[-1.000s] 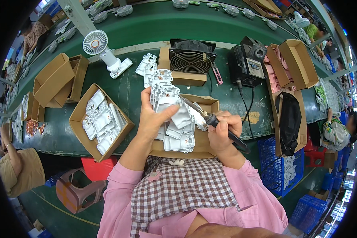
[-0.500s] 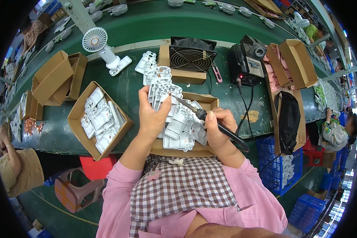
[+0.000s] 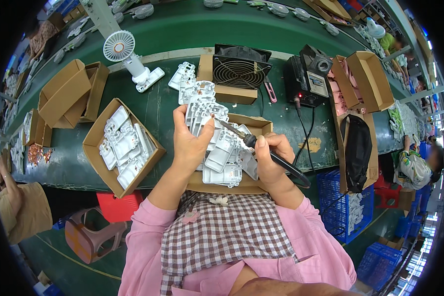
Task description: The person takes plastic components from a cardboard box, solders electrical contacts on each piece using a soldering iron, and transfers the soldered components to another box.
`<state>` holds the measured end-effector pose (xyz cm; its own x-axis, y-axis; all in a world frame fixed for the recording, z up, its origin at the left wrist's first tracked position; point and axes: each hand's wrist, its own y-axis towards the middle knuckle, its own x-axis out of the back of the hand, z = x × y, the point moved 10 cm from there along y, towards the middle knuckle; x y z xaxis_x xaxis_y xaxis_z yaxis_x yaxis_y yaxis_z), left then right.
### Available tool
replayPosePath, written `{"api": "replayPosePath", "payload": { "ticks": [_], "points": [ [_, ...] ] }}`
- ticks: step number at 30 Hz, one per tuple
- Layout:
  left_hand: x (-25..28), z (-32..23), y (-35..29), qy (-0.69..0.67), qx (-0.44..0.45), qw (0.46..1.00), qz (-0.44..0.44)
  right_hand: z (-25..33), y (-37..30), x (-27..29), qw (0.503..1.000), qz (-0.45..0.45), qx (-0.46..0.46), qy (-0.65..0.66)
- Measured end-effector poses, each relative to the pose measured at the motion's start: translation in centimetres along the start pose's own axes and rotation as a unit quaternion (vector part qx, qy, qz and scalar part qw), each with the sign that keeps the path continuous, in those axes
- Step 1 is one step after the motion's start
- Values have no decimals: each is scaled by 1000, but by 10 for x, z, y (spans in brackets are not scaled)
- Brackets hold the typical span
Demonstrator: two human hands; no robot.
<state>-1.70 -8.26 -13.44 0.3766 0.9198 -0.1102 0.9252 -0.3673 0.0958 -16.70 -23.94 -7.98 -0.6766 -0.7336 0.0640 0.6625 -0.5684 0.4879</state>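
My left hand (image 3: pixel 191 148) is closed on a white plastic housing (image 3: pixel 201 102), thumb on the near side and fingers on its left edge. In my right hand (image 3: pixel 273 160) is a soldering iron with a black handle (image 3: pixel 287 166), gripped like a pen. Its metal tip points up and left, at the housing near my left thumb; whether it touches is too small to tell. Beneath my hands, more white housings (image 3: pixel 221 173) are piled in an open cardboard box (image 3: pixel 261 126). Further white housings (image 3: pixel 181 79) lie just beyond the held one.
Left stands a cardboard box (image 3: pixel 155 157) of white parts; behind it, a small white fan (image 3: pixel 119 46). A black fan unit (image 3: pixel 239 71) and a black soldering station (image 3: pixel 301 81) with a hanging cable are at the back. A pink cutter (image 3: pixel 270 92) lies between them.
The whole picture has shifted very slightly. Both hands keep the same hold, and the iron's tip stays at about the same spot on the housing.
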Motion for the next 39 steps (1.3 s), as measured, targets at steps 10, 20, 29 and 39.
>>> {"api": "replayPosePath", "payload": {
  "ticks": [10, 20, 29, 39],
  "points": [
    [-1, -4, 0, 21, 0, 1000, 3, -4, -2, 5, 999, -21, -13, 29],
    [-3, -7, -1, 58, 6, 998, 8, -2, 0, -1, 1000, -1, 6, 22],
    [-3, -7, -2, 82, 6, 997, 9, -9, 0, 0, 999, -13, -31, 37],
    [-2, -1, 0, 57, 21, 998, 16, -9, -2, 4, 999, -20, -21, 46]
  ]
}}
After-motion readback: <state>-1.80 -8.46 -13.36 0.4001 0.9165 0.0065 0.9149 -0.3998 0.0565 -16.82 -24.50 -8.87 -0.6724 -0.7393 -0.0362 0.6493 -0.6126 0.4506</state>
